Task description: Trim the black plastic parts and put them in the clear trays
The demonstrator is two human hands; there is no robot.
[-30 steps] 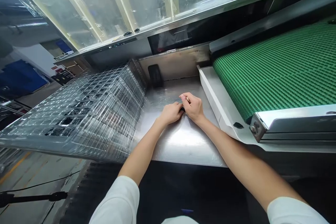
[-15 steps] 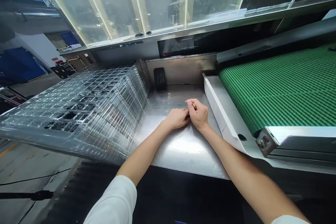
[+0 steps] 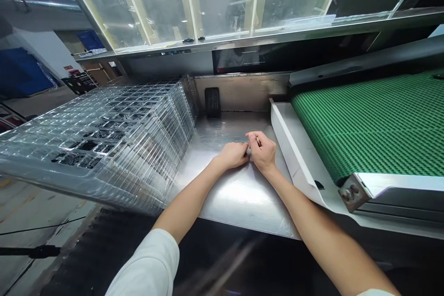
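Both hands rest close together on a shiny steel worktop [image 3: 239, 194]. My left hand [image 3: 233, 155] is curled with its fingers pressed together, touching my right hand; what it holds is hidden. My right hand [image 3: 264, 150] is closed in a pinch on a small thin piece [image 3: 258, 139] that shows between thumb and forefinger, too small to name. A tall stack of clear plastic compartment trays [image 3: 104, 138] stands just left of the hands.
A green ribbed conveyor belt [image 3: 374, 120] runs on the right behind a white side rail [image 3: 294, 152]. A small black block [image 3: 212, 101] leans on the back wall. Glass panels [image 3: 215, 0] stand above. The floor lies lower left.
The hands stay together in the same pose. The view has shifted slightly, nothing else has visibly moved.
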